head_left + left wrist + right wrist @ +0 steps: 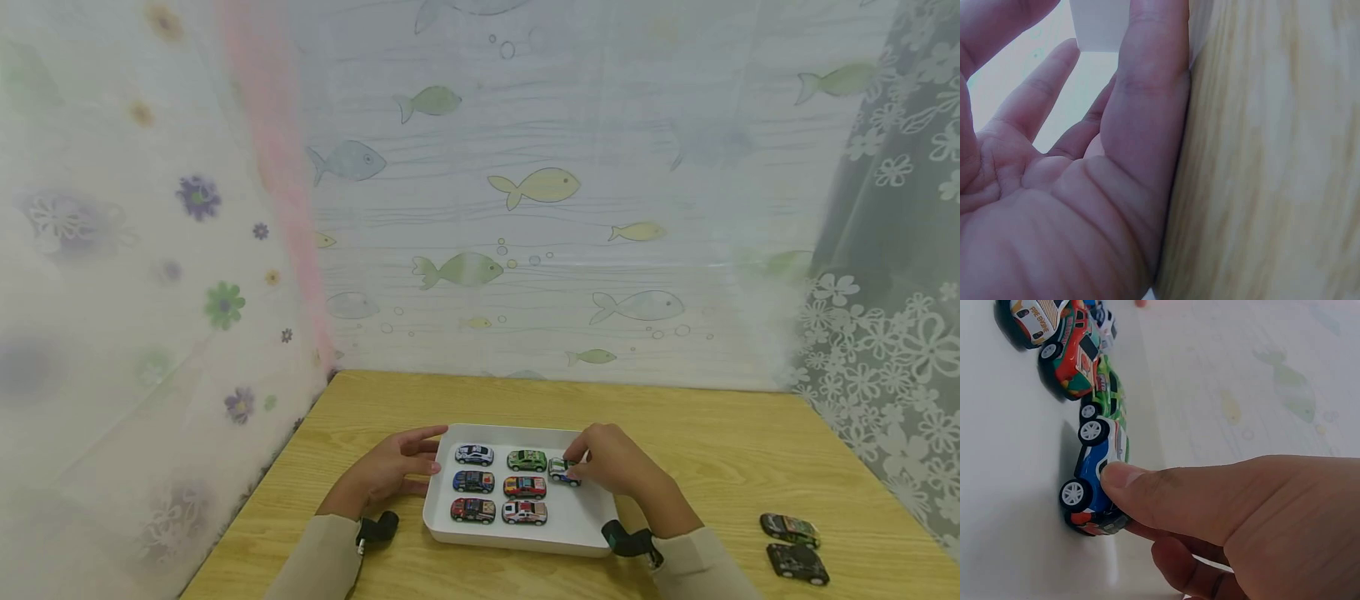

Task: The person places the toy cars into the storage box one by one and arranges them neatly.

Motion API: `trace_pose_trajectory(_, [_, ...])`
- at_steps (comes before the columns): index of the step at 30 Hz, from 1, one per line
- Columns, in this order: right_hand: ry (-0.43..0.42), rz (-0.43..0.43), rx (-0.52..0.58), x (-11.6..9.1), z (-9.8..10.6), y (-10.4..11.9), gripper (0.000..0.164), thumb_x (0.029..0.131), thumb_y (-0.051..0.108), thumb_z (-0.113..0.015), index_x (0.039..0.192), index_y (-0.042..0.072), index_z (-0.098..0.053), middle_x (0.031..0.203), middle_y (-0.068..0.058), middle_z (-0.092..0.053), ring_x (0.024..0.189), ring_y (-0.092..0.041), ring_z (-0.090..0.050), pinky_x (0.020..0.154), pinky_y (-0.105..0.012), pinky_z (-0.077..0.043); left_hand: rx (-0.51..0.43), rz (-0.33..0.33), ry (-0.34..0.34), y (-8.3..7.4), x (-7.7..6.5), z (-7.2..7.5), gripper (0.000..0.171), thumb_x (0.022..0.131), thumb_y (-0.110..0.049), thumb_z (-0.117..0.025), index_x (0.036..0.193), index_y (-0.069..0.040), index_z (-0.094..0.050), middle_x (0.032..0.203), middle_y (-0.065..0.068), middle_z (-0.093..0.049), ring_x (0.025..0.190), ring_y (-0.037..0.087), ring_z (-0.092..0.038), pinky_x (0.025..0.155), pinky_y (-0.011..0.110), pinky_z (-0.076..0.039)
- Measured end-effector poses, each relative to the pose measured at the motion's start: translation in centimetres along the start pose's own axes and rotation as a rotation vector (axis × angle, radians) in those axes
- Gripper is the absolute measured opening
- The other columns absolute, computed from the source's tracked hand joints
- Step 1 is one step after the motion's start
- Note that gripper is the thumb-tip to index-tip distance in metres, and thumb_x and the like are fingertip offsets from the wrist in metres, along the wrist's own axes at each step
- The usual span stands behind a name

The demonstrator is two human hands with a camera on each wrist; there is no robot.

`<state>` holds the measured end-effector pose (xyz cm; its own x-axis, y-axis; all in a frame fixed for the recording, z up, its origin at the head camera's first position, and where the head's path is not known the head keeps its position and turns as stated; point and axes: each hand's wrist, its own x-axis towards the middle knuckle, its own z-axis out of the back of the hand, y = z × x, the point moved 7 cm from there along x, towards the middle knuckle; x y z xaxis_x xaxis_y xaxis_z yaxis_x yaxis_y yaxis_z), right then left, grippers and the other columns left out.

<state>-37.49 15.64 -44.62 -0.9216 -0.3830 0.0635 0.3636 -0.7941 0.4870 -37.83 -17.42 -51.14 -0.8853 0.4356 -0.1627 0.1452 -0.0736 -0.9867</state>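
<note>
A white tray [517, 540] holds several toy cars in rows. My right hand [618, 462] pinches a blue and white toy car [1099, 465] between thumb and fingers, low over the tray floor at the right of the back row. Close beside that car is a green toy car [527, 460]; a red and yellow toy car [524, 487] sits in front of the green one. My left hand [386, 468] is at the tray's left wall with its fingers spread and straight. In the left wrist view the left hand [1054, 181] rests on its side on the wood.
Two dark toy cars, one with green [791, 529] and one black [797, 563], lie on the wooden table [712, 483] to the right of the tray. A fish-patterned curtain [555, 275] hangs behind the table; a flowered curtain [150, 333] hangs at left.
</note>
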Motion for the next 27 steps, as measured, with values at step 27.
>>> trace_pose_trajectory(27, [-0.002,-0.005,0.003,-0.11,0.12,0.22,0.015,0.082,0.009,-0.087,0.097,0.013,-0.084,0.093,0.005,-0.076,0.077,-0.01,-0.06,0.07,-0.032,-0.054,-0.009,0.0,0.002,-0.04,0.01,0.04,0.075,0.096,-0.008,-0.073,0.162,-0.017,-0.038,0.158,0.025,-0.044,0.127,0.031,-0.063,0.093,0.05,-0.061])
